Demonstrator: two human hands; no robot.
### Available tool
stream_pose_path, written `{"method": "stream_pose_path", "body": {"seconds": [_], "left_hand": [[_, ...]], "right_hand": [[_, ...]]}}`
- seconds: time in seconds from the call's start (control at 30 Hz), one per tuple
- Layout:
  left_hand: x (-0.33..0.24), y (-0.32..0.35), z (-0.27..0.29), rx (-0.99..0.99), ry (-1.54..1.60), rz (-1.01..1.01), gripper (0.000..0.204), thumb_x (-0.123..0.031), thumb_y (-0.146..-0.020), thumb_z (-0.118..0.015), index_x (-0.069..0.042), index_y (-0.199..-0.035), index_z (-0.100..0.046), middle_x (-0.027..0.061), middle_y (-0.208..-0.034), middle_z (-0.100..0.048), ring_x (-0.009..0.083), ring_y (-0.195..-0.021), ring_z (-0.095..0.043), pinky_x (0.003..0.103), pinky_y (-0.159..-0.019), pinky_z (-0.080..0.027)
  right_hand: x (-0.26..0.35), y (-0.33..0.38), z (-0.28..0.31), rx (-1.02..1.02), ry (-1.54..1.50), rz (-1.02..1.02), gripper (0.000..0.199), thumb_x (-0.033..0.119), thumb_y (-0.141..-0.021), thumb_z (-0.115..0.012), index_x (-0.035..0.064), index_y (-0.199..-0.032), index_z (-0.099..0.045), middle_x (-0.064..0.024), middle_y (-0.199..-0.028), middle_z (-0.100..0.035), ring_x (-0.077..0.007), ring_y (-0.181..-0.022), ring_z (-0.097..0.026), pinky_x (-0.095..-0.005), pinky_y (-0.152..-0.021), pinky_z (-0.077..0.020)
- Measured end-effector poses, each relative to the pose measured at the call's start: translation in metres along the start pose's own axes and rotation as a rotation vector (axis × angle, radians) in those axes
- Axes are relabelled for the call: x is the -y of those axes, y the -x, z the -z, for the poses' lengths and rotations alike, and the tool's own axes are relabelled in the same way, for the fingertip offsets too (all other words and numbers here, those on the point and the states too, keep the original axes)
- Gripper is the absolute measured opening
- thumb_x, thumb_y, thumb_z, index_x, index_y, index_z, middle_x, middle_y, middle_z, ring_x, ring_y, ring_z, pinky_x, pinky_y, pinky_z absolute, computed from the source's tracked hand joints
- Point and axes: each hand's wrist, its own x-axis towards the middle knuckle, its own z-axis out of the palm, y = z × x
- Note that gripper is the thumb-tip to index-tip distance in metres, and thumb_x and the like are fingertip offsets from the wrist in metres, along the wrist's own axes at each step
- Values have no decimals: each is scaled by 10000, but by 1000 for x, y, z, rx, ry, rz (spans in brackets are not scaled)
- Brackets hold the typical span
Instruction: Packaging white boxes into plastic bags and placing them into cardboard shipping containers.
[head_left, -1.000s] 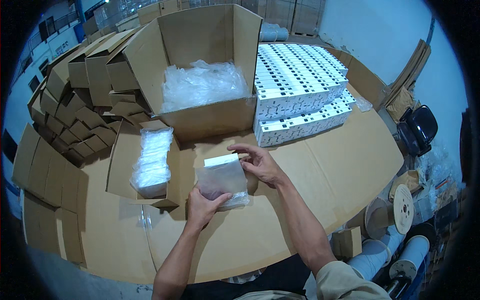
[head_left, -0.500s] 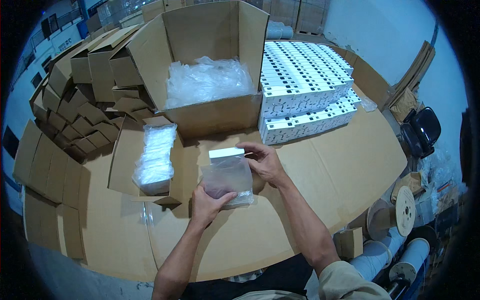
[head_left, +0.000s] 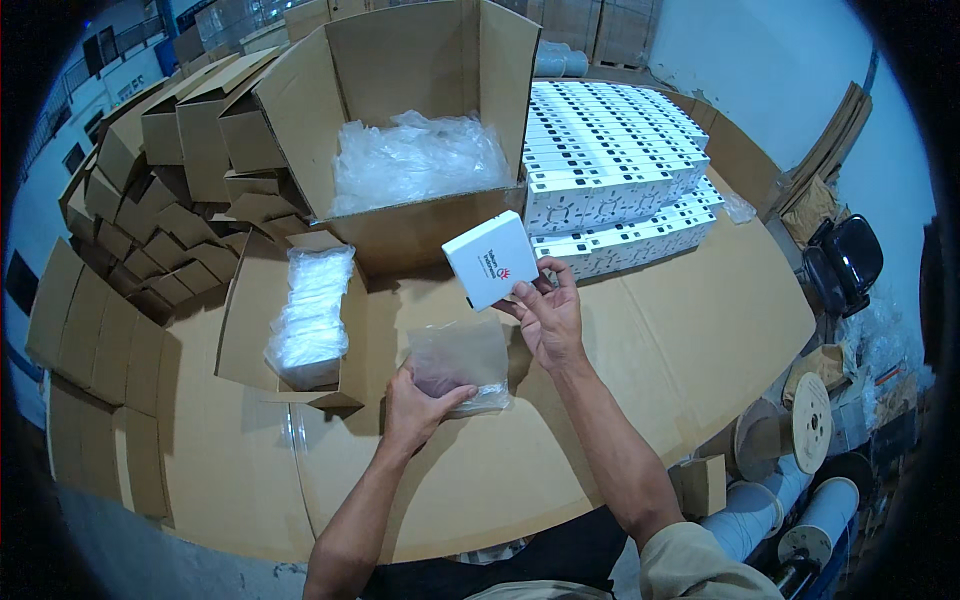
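Note:
My right hand [head_left: 550,322] grips a flat white box [head_left: 487,252] by its lower right edge. The box is tilted above the table, its printed face showing. Below it, my left hand [head_left: 412,408] pinches a clear plastic bag [head_left: 456,358], thumb on top, near the bag's lower end. The bag lies flat and apart from the white box. To the left stands a small open carton [head_left: 243,335] holding a row of plastic-wrapped items [head_left: 312,305]. Part of my left hand's fingers is hidden under the bag.
Behind my hands a large open carton [head_left: 440,232] holds crumpled clear plastic bags [head_left: 415,165]. Stacked white boxes [head_left: 610,205] stand at the back right. Many folded brown cartons [head_left: 170,215] are piled at left. Cable reels [head_left: 808,425] sit beyond the cardboard-covered table's [head_left: 690,360] right edge.
My right hand has raised the white box from the plastic bag's upper end, up and to the right, turning its printed face into view. My left hand has stayed on the bag.

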Motion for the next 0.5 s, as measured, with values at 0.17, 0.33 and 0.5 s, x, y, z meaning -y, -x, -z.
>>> {"method": "stream_pose_path", "body": {"seconds": [0.17,0.33,0.5], "left_hand": [[1,0,0,-5,39,-23,600,-172,-708,-914,23,-1192,-619,133,-1087,-731,208,-986,-709,363,-916,-559],[-2,-1,-1,21,16,-14,577,-169,-721,-906,17,-1187,-621,124,-1066,-731,206,-981,-706,364,-911,-562],[1,0,0,-7,10,-9,571,-166,-725,-902,18,-1187,-621,123,-1069,-725,204,-973,-701,364,-910,-560]], "right_hand": [[-4,2,4,22,-51,-33,369,-46,-918,-672,86,-1210,-491,-137,-1156,-639,-258,-1089,-664,-486,-941,-597],[-8,2,11,96,70,-61,337,-4,-938,-674,86,-1214,-502,-114,-1075,-686,-202,-1034,-679,-372,-907,-586],[-9,0,16,93,100,-77,322,15,-942,-679,71,-1212,-514,-91,-1045,-683,-168,-991,-671,-335,-901,-556]]}}
